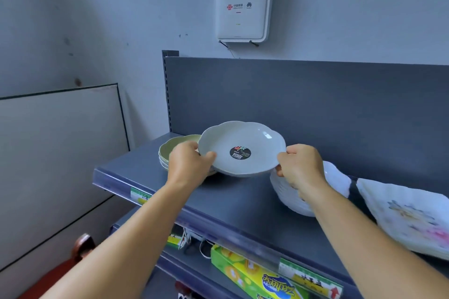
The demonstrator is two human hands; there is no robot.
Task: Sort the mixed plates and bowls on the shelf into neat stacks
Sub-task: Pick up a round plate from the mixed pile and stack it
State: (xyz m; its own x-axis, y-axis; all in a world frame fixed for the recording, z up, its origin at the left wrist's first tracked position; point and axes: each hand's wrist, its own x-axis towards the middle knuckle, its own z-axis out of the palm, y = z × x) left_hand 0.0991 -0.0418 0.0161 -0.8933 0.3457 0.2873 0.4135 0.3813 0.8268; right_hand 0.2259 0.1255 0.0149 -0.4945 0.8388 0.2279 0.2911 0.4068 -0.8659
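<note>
Both hands are pinching a pale scalloped plate [241,149] by opposite rims, left hand [188,161] thumb on top, right hand [300,165] curled at the edge. It is hovering over the grey metal shelf [243,201], between the green bowls [178,147] and the white bowl stack [298,192]. Likely best: keeping it level, matching lobes before lowering. Glossy, smooth surface; round black sticker at centre.

A shop: grey retail shelf [243,204] with price labels [308,277] and boxed goods [255,277] below.
</note>
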